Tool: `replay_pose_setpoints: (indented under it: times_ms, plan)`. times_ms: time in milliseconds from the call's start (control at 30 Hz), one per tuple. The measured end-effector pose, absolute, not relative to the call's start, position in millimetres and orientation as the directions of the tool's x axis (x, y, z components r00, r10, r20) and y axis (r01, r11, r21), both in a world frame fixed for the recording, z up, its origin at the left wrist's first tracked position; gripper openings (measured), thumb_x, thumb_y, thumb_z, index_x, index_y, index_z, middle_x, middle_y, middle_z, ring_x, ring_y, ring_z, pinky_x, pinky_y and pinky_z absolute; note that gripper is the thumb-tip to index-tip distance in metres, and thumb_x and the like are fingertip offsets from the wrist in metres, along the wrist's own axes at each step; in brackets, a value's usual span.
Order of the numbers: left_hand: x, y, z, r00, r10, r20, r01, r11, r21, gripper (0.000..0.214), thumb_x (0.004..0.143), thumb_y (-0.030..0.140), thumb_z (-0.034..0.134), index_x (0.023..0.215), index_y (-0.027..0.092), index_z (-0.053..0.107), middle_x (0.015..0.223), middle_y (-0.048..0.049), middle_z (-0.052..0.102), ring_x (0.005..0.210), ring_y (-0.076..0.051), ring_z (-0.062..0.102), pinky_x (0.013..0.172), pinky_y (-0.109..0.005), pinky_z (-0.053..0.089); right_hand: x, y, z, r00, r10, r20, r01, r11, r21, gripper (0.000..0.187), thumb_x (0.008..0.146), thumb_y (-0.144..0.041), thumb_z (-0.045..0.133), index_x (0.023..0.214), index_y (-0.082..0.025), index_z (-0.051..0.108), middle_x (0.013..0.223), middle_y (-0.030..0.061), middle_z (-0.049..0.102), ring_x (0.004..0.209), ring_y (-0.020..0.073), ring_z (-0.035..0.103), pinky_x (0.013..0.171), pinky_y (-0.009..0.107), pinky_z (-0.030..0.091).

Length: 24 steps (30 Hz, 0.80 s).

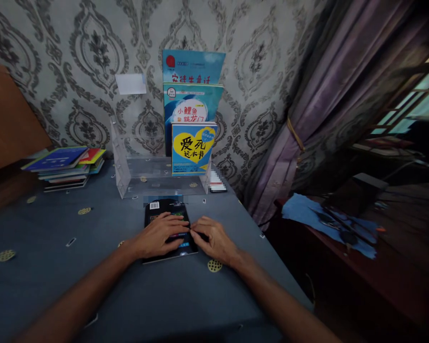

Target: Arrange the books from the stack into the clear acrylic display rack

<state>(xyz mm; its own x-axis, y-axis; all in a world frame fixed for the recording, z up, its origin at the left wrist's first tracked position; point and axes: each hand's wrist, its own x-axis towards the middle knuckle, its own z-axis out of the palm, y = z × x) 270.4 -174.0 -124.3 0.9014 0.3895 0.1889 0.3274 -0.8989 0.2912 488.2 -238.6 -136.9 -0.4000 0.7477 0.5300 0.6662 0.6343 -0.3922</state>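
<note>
A black book (163,210) lies flat on the blue-grey tablecloth (93,267), back cover up with a barcode near its far edge. My left hand (159,234) rests flat on the cover, fingers stretched toward the right. My right hand (211,238) sits at the book's right edge, its fingers curled against that edge. Behind the book stands a clear acrylic book stand (128,166) holding three upright books: a small blue-and-yellow one (193,148) in front, two taller blue ones (191,102) behind it.
A stack of several flat books (66,167) lies at the back left. A white card (218,183) sits right of the stand. Patterned wallpaper is behind; purple curtains (307,105) hang at right. A dark side table with blue cloth (325,219) stands right of the table edge.
</note>
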Motion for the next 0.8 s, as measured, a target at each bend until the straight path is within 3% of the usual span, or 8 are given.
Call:
replay_pose_setpoints:
  times_ms: [200, 567, 800]
  plan:
    - [271, -174, -121, 0.906, 0.379, 0.191, 0.321, -0.906, 0.275, 0.034, 0.095, 0.030, 0.053, 0.127, 0.023, 0.062, 0.140, -0.0061, 0.059, 0.135, -0.025, 0.050, 0.114, -0.051, 0.033, 487, -242, -136, -0.406, 0.724, 0.558, 0.653, 0.657, -0.376, 0.022, 0.096, -0.016, 0.049, 0.084, -0.017, 0.068, 0.082, 0.0066, 0.072, 0.078, 0.0183, 0.065, 0.078, 0.033, 0.051]
    - [269, -175, -117, 0.929, 0.348, 0.130, 0.283, -0.889, 0.360, 0.033, 0.096, 0.028, 0.051, 0.127, 0.025, 0.063, 0.139, -0.0045, 0.061, 0.137, -0.025, 0.047, 0.114, -0.055, 0.028, 489, -246, -139, -0.413, 0.715, 0.564, 0.617, 0.675, -0.405, 0.024, 0.097, -0.018, 0.049, 0.081, -0.018, 0.067, 0.080, 0.0063, 0.070, 0.076, 0.0181, 0.064, 0.075, 0.034, 0.051]
    - [270, -178, -114, 0.934, 0.319, 0.164, 0.248, -0.904, 0.347, 0.030, 0.097, 0.027, 0.050, 0.123, 0.022, 0.065, 0.136, -0.0060, 0.063, 0.136, -0.024, 0.049, 0.113, -0.050, 0.031, 490, -249, -139, -0.419, 0.695, 0.584, 0.592, 0.697, -0.405, 0.022, 0.096, -0.016, 0.050, 0.083, -0.017, 0.068, 0.084, 0.0077, 0.071, 0.080, 0.0195, 0.065, 0.076, 0.035, 0.054]
